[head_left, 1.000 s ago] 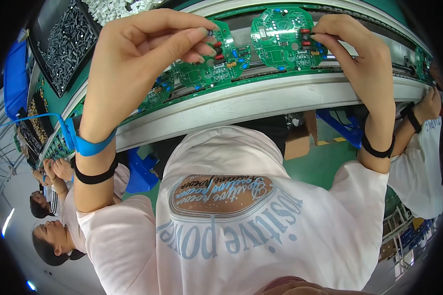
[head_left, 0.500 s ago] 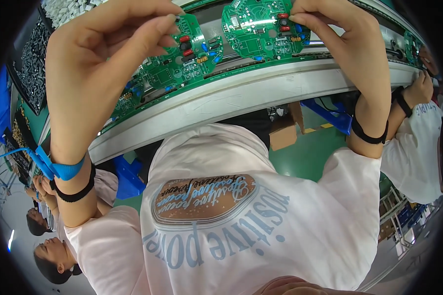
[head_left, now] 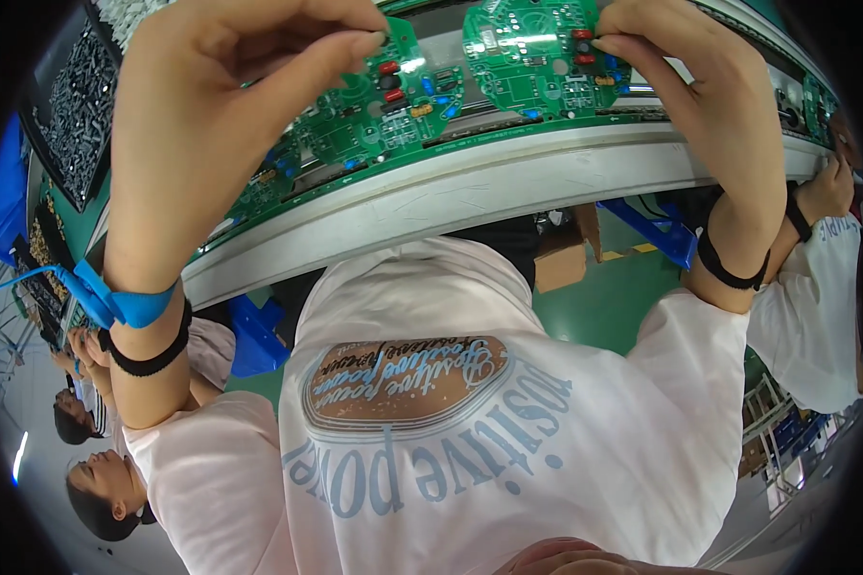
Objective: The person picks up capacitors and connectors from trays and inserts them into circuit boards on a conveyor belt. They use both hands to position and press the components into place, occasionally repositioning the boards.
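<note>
Two green circuit boards sit side by side on the rail at the top of the view. My left hand (head_left: pixel 225 105) is over the left circuit board (head_left: pixel 340 134), thumb and forefinger pinched just above its red and black parts. Something small and dark shows at the fingertips, too small to name. My right hand (head_left: pixel 714 81) reaches the right circuit board (head_left: pixel 513 72), its thumb and finger closed beside a black part between two red components (head_left: pixel 584 59). What that pinch holds, if anything, is hidden. Both boards carry blue and orange parts too.
A pale metal rail (head_left: pixel 451 196) runs along the near side of the boards. At left are a black tray of dark small parts (head_left: pixel 77 120) and a heap of white parts (head_left: pixel 129 17). A blue wrist strap (head_left: pixel 144 305) trails a cord. Co-workers sit on both sides.
The view has shifted, so the boards and hands appear farther right. My left fingertips have come slightly closer to the red parts on the left board. My right hand stays by its board's red parts.
</note>
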Available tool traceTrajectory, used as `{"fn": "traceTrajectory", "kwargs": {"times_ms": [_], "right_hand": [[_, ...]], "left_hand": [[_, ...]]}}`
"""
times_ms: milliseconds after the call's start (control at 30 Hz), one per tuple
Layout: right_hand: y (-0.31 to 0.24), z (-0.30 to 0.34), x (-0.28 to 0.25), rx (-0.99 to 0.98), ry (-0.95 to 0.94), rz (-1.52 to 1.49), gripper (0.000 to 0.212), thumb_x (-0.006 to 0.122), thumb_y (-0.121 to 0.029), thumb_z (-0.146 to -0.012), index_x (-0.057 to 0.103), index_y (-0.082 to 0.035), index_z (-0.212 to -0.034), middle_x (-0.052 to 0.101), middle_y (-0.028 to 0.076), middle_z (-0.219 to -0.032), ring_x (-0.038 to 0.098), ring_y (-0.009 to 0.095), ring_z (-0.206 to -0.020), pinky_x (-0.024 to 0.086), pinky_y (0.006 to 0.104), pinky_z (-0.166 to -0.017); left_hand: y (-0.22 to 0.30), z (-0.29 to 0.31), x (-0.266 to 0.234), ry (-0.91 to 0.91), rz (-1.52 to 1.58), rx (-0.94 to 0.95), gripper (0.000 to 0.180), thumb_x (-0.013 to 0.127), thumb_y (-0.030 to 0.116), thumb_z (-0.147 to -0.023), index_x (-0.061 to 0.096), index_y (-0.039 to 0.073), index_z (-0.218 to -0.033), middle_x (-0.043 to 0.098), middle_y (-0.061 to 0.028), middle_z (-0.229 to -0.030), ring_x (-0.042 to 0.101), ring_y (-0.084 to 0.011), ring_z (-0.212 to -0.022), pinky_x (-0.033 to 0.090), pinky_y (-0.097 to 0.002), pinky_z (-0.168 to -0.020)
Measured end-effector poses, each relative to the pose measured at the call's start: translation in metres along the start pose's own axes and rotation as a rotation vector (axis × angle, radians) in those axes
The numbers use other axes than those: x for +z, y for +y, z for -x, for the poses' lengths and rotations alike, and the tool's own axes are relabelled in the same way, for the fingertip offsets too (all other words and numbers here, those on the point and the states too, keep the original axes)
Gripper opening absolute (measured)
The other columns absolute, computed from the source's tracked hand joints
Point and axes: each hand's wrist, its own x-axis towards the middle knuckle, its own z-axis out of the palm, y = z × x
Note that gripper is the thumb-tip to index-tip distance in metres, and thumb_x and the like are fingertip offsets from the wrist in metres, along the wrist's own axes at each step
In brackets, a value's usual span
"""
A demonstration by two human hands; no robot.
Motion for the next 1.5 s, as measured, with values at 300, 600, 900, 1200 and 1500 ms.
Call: {"fn": "traceTrajectory", "kwargs": {"times_ms": [300,600,900,1200,1500], "right_hand": [[0.002,0.001,0.000,-0.020,-0.019,0.042,0.012,0.077,0.000,-0.083,0.070,0.002,-0.092,0.071,0.012,-0.089,0.069,0.029,-0.078,0.054,0.0358,-0.067],[-0.001,-0.001,-0.006,-0.037,-0.047,0.071,0.013,0.077,0.001,-0.082,0.070,0.002,-0.092,0.071,0.013,-0.090,0.070,0.030,-0.080,0.055,0.0363,-0.068],[-0.008,-0.003,-0.012,-0.022,-0.089,0.102,0.013,0.077,0.002,-0.081,0.070,0.002,-0.092,0.071,0.013,-0.090,0.071,0.030,-0.081,0.056,0.0366,-0.069],[0.005,-0.004,-0.010,-0.122,-0.048,0.074,0.012,0.076,0.005,-0.081,0.071,0.003,-0.092,0.072,0.014,-0.090,0.072,0.030,-0.083,0.056,0.0355,-0.070],[0.006,-0.004,-0.015,-0.111,-0.072,0.082,0.012,0.074,0.005,-0.082,0.071,0.003,-0.093,0.072,0.014,-0.090,0.071,0.030,-0.082,0.056,0.0362,-0.069]], "left_hand": [[0.055,-0.021,0.007,-0.062,-0.320,0.042,0.006,0.074,0.000,-0.091,0.073,-0.003,-0.095,0.072,-0.0129,-0.090,0.071,-0.0290,-0.083,0.058,-0.0362,-0.074],[0.039,-0.026,0.010,-0.167,-0.437,0.307,0.010,0.076,-0.001,-0.085,0.073,0.000,-0.094,0.072,-0.0133,-0.095,0.068,-0.0324,-0.089,0.057,-0.0402,-0.075],[0.031,-0.021,0.013,-0.138,-0.434,0.318,0.010,0.077,0.000,-0.085,0.074,0.000,-0.095,0.073,-0.0127,-0.094,0.068,-0.0309,-0.088,0.057,-0.0404,-0.074],[0.025,-0.022,0.014,-0.133,-0.453,0.370,0.010,0.077,0.001,-0.085,0.074,0.001,-0.095,0.074,-0.0121,-0.093,0.068,-0.0298,-0.087,0.057,-0.0406,-0.073],[0.024,-0.034,0.009,-0.183,-0.459,0.442,0.010,0.076,0.000,-0.085,0.073,0.001,-0.095,0.073,-0.0122,-0.093,0.068,-0.0311,-0.087,0.057,-0.0412,-0.072]]}}
